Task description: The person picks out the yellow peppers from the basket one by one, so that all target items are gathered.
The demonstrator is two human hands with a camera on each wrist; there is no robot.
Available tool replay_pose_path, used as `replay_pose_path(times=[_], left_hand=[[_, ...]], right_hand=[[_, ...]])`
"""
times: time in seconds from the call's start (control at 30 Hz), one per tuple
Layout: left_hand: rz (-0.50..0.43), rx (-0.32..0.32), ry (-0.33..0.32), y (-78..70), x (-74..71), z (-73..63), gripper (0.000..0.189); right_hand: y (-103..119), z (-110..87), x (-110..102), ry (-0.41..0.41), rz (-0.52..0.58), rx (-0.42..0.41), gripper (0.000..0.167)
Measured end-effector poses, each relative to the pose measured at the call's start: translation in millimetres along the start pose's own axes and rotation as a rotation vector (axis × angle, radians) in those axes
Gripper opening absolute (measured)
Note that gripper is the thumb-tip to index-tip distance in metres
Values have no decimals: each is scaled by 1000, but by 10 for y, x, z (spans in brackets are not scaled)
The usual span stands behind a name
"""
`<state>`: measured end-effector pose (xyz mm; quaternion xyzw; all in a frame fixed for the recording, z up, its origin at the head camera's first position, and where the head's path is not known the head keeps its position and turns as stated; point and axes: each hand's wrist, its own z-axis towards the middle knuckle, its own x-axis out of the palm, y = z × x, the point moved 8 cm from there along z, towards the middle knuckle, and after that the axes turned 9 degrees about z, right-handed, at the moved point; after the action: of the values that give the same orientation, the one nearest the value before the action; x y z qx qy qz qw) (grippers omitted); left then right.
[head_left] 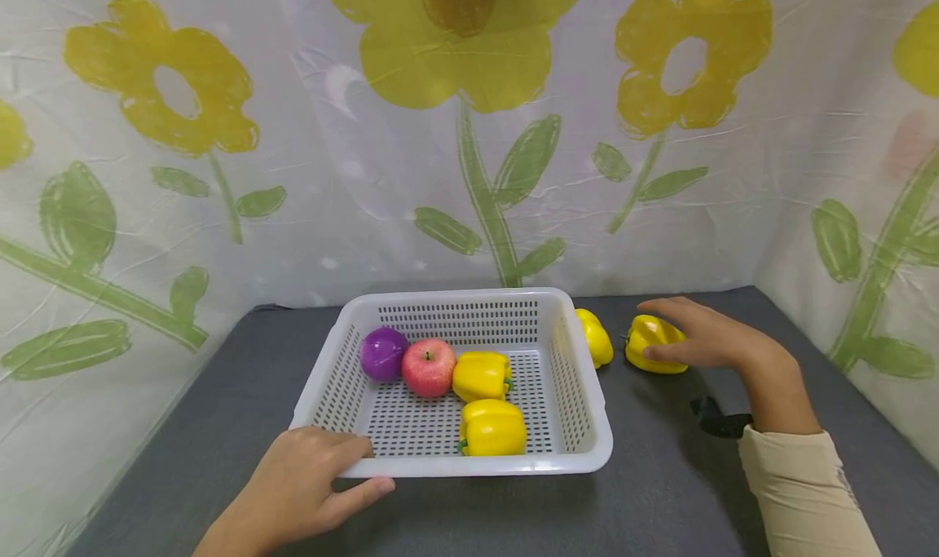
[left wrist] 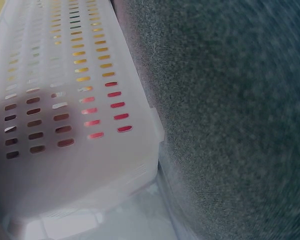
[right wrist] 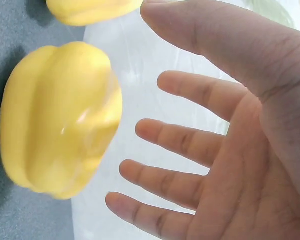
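My left hand (head_left: 297,479) holds the near left corner of a white plastic basket (head_left: 528,464), fingers over the rim and thumb outside it. In the left wrist view, the slotted basket wall (left wrist: 90,165) fills the left side. Inside lie a purple ball-like item (head_left: 383,354), a red apple (head_left: 429,368) and two yellow bell peppers, one farther back (head_left: 480,376) and one nearer (head_left: 493,428). With fingers spread, my right hand (head_left: 707,337) hovers beside a yellow bell pepper (head_left: 651,357) on the table. The right wrist view shows a gap between palm and pepper (right wrist: 60,120).
Another yellow bell pepper (head_left: 595,338) lies against the basket's right side, partly hidden by it. A dark grey cloth (head_left: 653,475) covers the table. Behind it and along the sides hangs a white sheet (head_left: 352,239) printed with yellow flowers.
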<state>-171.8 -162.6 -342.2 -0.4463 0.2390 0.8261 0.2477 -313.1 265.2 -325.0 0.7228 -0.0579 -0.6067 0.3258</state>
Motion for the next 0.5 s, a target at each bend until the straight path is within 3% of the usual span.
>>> replay_pose_path(times=[0.23, 0.5], left_hand=[[-8, -7, 7, -2, 3, 3, 38], [-4, 6, -15, -5, -28, 8, 37]], right_hand=[[56, -8, 4, 1, -4, -8, 73], [244, -82, -41, -25, 35, -76, 69]])
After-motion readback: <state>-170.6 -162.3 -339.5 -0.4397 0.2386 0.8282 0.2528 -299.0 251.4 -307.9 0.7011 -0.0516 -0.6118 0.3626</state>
